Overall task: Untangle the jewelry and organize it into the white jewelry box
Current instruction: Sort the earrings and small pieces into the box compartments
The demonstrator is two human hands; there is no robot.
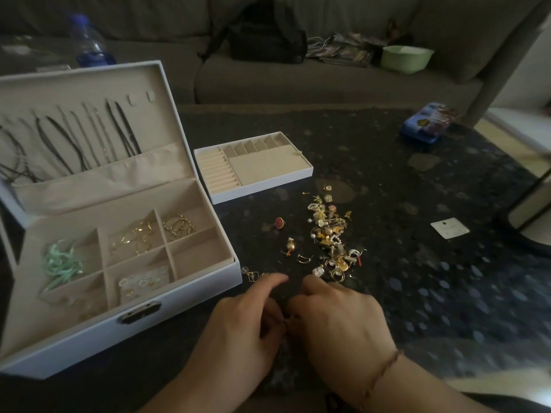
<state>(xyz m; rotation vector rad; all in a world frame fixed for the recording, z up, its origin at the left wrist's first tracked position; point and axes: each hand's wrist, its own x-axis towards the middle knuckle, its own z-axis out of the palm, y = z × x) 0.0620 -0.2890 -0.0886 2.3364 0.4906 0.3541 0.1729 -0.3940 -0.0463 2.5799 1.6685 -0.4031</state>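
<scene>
Two hands meet low over the dark table (417,293), just near the white jewelry box (167,315): the left hand (238,329) and the right hand (340,326) have their curled fingertips pressed together at one spot between them, apparently pinching some small piece, though it is too small and too shadowed to name; the left forefinger sticks out straight toward the pile. Working so close to the body probably gives a steady look at a fine clasp or hook. The tangled jewelry (331,234) lies in a loose heap just beyond the right hand, with a few pieces already pulled aside, among them a red-stoned ring (279,223) and a gold hoop (303,258), likely separated for sorting. The box stands open at the left, its lid propped back with dark necklaces (89,141) hung inside, so chains stay straight. Its lower compartments hold sorted groups: gold hoops (179,226), thin gold earrings (135,238), mint green pieces (61,263). The lift-out tray (253,165) sits on the table behind the heap, removed so the lower compartments are reachable; it looks unfilled. Much sorting remains, I judge.
</scene>
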